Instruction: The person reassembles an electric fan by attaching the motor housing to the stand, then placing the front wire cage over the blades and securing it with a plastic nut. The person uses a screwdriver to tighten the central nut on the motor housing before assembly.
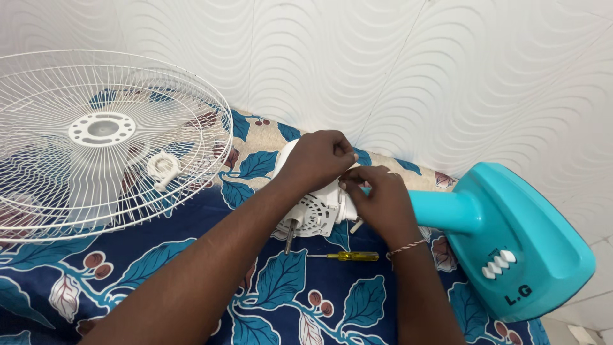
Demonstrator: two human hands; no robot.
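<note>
At the far left lies a white wire fan guard (pixel 96 134), round and slightly tilted, resting on a cloth (pixel 281 281) printed with blue leaves on a dark blue ground. A small white plastic nut (pixel 163 168) sits inside the guard, on its wires, right of the hub ring.

Toward the middle, the left hand (pixel 317 160) comes in from the lower left and clamps over the top of the white fan motor housing (pixel 313 214), fingers curled round its upper edge. The housing lies on the cloth with its vented face and metal shaft (pixel 289 237) pointing down toward the viewer. Just below it a yellow-handled screwdriver (pixel 348 256) lies flat on the cloth, untouched.

The right hand (pixel 382 204), with a thin bracelet at the wrist, grips the housing's right side, where it meets the turquoise neck; fingertips of the 2 hands nearly touch above it. What the right fingers pinch is hidden.

At the right, the turquoise fan stand (pixel 517 243) with a row of white buttons leans against the white patterned wall (pixel 447 76).
</note>
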